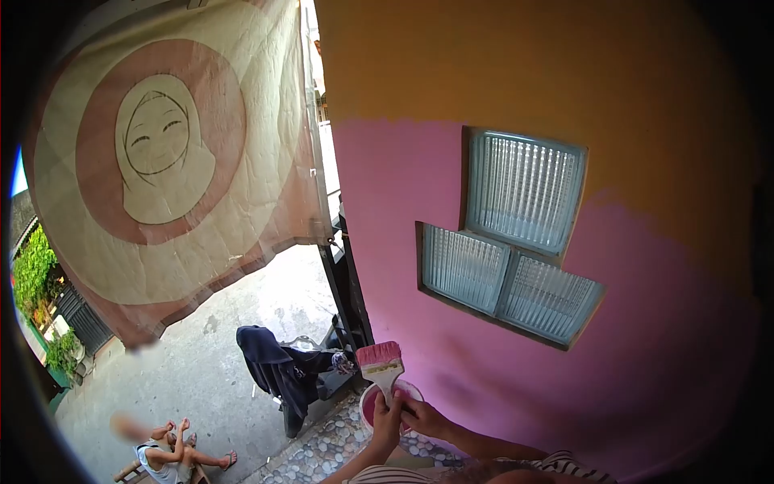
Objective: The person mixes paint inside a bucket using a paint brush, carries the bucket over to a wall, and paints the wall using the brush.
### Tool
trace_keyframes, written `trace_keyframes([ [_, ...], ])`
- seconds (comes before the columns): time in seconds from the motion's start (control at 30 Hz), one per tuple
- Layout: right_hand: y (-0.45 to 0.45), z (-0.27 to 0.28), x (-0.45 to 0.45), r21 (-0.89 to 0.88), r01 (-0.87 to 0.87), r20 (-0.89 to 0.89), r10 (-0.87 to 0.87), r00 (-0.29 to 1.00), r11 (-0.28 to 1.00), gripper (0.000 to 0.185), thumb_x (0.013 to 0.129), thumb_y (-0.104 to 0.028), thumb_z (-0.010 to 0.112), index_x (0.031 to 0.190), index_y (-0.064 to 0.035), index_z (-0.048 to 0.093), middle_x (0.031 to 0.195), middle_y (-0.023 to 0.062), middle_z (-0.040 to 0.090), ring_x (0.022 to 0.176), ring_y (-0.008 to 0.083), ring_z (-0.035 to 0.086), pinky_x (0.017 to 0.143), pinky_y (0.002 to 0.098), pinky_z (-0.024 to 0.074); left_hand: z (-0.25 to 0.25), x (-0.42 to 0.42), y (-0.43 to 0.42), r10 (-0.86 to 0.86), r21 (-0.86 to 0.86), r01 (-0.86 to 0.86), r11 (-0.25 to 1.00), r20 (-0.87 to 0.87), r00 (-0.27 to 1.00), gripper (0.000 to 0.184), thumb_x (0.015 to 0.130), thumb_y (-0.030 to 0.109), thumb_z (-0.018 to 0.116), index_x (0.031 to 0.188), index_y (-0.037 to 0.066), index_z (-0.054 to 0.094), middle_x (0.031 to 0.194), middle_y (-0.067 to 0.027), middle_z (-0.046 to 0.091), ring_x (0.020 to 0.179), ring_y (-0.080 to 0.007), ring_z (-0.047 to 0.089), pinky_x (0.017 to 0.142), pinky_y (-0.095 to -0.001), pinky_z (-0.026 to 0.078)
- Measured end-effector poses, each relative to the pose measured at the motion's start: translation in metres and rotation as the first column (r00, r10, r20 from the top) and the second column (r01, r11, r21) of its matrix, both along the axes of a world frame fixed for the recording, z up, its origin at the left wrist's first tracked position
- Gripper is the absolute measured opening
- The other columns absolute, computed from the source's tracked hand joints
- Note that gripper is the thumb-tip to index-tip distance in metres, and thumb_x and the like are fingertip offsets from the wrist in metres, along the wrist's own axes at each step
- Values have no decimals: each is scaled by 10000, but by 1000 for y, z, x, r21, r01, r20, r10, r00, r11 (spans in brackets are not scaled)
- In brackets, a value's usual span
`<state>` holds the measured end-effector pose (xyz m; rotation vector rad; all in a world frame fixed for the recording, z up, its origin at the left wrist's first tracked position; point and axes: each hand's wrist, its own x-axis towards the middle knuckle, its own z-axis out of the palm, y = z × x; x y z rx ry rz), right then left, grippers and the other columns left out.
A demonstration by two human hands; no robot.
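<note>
Bristles up, a wide flat paintbrush point(379, 358) with pink paint on it is held in front of the body. My left hand point(386, 421) is wrapped round its pale handle. Against the same handle my right hand point(421, 418) is closed, its fingers near the handle's lower end. Just behind and below the brush is a round white bucket point(414, 390) with pink paint inside, partly hidden by my hands. The wall point(387, 266) to the right is pink below and orange-brown above.
Glass blocks point(528, 194) are set in the wall. A dark jacket point(278, 367) covers a parked motorbike beside a dark post point(343, 298). At lower left sits another person point(165, 460). A large banner point(270, 185) hangs above. Pebbled paving point(326, 444) borders the concrete.
</note>
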<state>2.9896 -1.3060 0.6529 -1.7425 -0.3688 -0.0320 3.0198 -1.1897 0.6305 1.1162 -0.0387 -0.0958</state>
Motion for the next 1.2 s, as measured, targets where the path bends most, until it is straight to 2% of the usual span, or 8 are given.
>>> trace_keyframes([
  [0.1,9,5,4,-143,92,-79,-104,991,985,308,985,-199,493,1217,3,509,910,150,655,830,214,646,757,333,513,21,10,8,-145,35,144,989,8,989,371,994,299,544,1233,34,442,1015,-69,569,874,-104,537,745,-241,454],
  [0.27,16,0,28,-204,404,140,-381,914,892,193,988,-162,440,1062,0,515,837,148,635,730,219,637,676,354,505,23,39,22,-118,281,61,958,189,975,463,1037,393,378,1344,49,335,1113,-111,535,942,-154,582,793,-300,482],
  [0.3,10,-7,34,-209,387,39,-387,921,898,253,971,-216,452,1101,-5,504,859,263,628,836,427,638,712,470,501,22,47,26,-102,254,54,966,180,978,471,1031,400,388,1335,44,331,1110,-120,537,942,-172,594,792,-317,488],
  [0.4,-6,-5,43,-148,491,25,-493,869,858,209,959,-164,425,1069,-9,511,814,255,606,767,427,616,683,462,477,16,75,40,-78,133,70,989,49,996,483,1013,390,439,1306,21,334,1100,-133,545,951,-195,606,791,-319,493],
  [0.47,-14,9,44,-134,539,173,-516,839,832,201,949,-138,416,1066,-6,511,773,241,585,715,417,594,658,456,466,11,89,46,-63,-23,62,998,-76,995,463,984,372,506,1228,10,351,1059,-135,562,933,-205,616,773,-314,502],
  [0.8,-7,53,21,-15,601,-51,-601,798,799,243,1028,-256,461,946,-33,511,665,-4,497,560,54,417,514,216,359,17,147,86,-237,24,236,971,11,972,274,928,71,556,1120,31,364,925,-114,568,773,-141,597,640,-254,485],
  [1.0,-6,77,14,-215,612,-59,-635,770,761,282,1011,-260,512,1024,12,587,679,0,518,568,47,412,516,216,343,63,185,115,-339,120,336,934,9,941,242,918,49,521,1113,4,383,910,-139,588,699,-129,590,577,-242,467],
  [1.2,14,82,36,-358,500,-115,-569,814,788,303,985,-238,566,1117,29,629,706,28,579,658,82,522,611,253,443,88,214,133,-378,269,374,887,-41,925,295,906,130,571,1142,6,446,904,-86,583,699,-97,576,585,-210,462],
])
